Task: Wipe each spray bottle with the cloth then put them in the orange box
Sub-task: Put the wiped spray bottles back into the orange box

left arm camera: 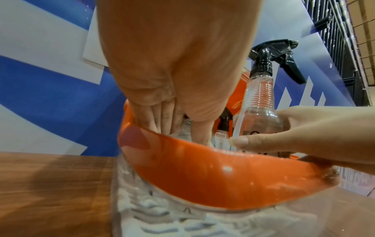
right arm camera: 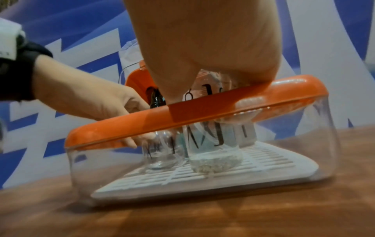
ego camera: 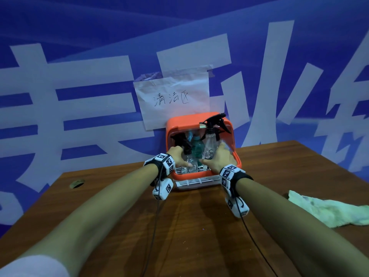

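Note:
The orange box point(ego camera: 199, 116), with clear walls and an orange rim, stands at the back of the table against the wall. Both my hands reach into it. My left hand point(ego camera: 180, 156) grips a short clear spray bottle point(ego camera: 188, 159) with a black trigger head. My right hand point(ego camera: 214, 156) grips a taller clear spray bottle point(ego camera: 211, 138), whose black trigger rises above the rim. In the right wrist view both bottles' point(right arm camera: 213, 144) bases sit down at the white slotted floor point(right arm camera: 263, 163). A teal bottle point(ego camera: 196, 146) stands between them. The pale green cloth point(ego camera: 329, 208) lies crumpled at the right.
The brown wooden table point(ego camera: 119, 206) has a small round hole point(ego camera: 76, 183) at the left. A blue and white banner wall with a taped paper sign point(ego camera: 171, 98) is right behind the box. Cables from the wrist cameras trail over the table.

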### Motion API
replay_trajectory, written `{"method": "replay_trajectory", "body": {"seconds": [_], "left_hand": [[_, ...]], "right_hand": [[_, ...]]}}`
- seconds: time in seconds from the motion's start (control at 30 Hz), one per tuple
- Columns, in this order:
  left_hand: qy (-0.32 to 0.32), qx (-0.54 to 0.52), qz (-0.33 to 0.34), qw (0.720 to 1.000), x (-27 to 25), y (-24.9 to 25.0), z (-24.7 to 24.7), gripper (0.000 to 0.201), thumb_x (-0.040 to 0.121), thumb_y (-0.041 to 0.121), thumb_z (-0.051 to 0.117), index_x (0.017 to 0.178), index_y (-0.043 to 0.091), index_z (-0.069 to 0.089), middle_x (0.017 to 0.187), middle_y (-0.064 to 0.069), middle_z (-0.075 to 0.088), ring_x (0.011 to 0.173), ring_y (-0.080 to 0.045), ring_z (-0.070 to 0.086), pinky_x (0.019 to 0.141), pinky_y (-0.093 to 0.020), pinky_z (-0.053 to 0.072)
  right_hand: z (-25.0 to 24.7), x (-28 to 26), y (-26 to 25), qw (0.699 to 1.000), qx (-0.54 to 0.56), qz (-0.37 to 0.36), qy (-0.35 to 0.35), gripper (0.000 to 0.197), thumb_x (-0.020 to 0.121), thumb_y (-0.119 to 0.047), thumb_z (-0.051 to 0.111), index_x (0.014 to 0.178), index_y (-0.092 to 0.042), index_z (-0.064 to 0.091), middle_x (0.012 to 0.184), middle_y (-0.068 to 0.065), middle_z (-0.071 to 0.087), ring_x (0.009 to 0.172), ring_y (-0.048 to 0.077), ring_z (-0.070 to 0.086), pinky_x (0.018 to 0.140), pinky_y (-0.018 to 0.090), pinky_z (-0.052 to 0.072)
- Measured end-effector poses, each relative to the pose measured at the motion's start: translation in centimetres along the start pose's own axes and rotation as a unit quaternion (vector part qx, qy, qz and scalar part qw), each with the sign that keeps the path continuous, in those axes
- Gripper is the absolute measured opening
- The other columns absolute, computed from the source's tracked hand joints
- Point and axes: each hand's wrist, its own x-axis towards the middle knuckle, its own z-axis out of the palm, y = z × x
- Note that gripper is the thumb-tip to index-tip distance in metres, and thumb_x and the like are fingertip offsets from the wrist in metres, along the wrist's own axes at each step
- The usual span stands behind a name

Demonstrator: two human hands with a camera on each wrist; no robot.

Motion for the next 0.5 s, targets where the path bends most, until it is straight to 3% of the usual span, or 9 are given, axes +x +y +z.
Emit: {"method": "replay_trajectory", "body": {"seconds": [0.07, 0.13, 0.2, 0.27, 0.4, 0.5], "left_hand": [[0.002, -0.002, 0.002, 1.000, 0.1, 0.0, 0.0, 0.075, 0.073, 0.046, 0.091, 0.128, 0.004, 0.063, 0.124, -0.012, 0.070, 0.110, -0.029, 0.068, 0.093, -0.042, 0.059], [0.006, -0.005, 0.005, 1.000, 0.0, 0.0, 0.1, 0.076, 0.076, 0.041, 0.090, 0.133, 0.002, 0.060, 0.129, -0.013, 0.067, 0.115, -0.031, 0.067, 0.097, -0.043, 0.058], [0.007, -0.008, 0.003, 1.000, 0.1, 0.0, 0.1, 0.077, 0.076, 0.040, 0.090, 0.135, 0.002, 0.059, 0.131, -0.014, 0.067, 0.117, -0.031, 0.066, 0.098, -0.042, 0.058], [-0.002, -0.008, 0.003, 1.000, 0.3, 0.0, 0.1, 0.077, 0.073, 0.044, 0.091, 0.131, 0.002, 0.062, 0.126, -0.012, 0.069, 0.113, -0.030, 0.068, 0.096, -0.041, 0.058], [-0.006, -0.014, 0.019, 1.000, 0.3, 0.3, 0.1, 0.074, 0.074, 0.048, 0.089, 0.128, 0.003, 0.065, 0.122, -0.011, 0.072, 0.111, -0.028, 0.069, 0.093, -0.039, 0.059], [-0.003, -0.008, 0.018, 1.000, 0.5, 0.3, 0.4, 0.074, 0.076, 0.045, 0.089, 0.132, 0.004, 0.063, 0.127, -0.010, 0.070, 0.115, -0.028, 0.068, 0.096, -0.040, 0.058]], "right_hand": [[0.3, 0.1, -0.1, 0.999, 0.028, -0.024, -0.024, 0.110, 0.075, -0.056, 0.086, 0.155, -0.014, 0.025, 0.143, 0.014, 0.057, 0.122, 0.038, 0.065, 0.090, 0.045, 0.059], [0.3, 0.4, 0.2, 0.995, 0.061, -0.054, -0.052, 0.106, 0.077, -0.046, 0.085, 0.159, -0.023, 0.022, 0.140, 0.012, 0.062, 0.115, 0.034, 0.068, 0.093, 0.048, 0.060], [0.0, 0.3, 0.2, 0.993, 0.077, -0.067, -0.054, 0.088, 0.079, -0.038, 0.084, 0.151, -0.026, 0.035, 0.116, 0.006, 0.073, 0.095, 0.028, 0.072, 0.086, 0.048, 0.063], [-0.3, 0.0, 0.2, 0.994, 0.074, -0.065, -0.036, 0.075, 0.078, -0.035, 0.085, 0.139, -0.022, 0.043, 0.101, 0.002, 0.072, 0.089, 0.027, 0.073, 0.080, 0.046, 0.064], [-0.6, -0.5, -0.2, 0.998, 0.049, -0.044, -0.009, 0.079, 0.074, -0.041, 0.087, 0.132, -0.016, 0.039, 0.100, 0.006, 0.068, 0.085, 0.031, 0.070, 0.068, 0.038, 0.056], [-0.9, -0.7, -0.2, 0.997, 0.061, -0.034, -0.020, 0.080, 0.076, -0.039, 0.086, 0.133, -0.015, 0.037, 0.100, 0.005, 0.065, 0.084, 0.030, 0.066, 0.070, 0.038, 0.054]]}}
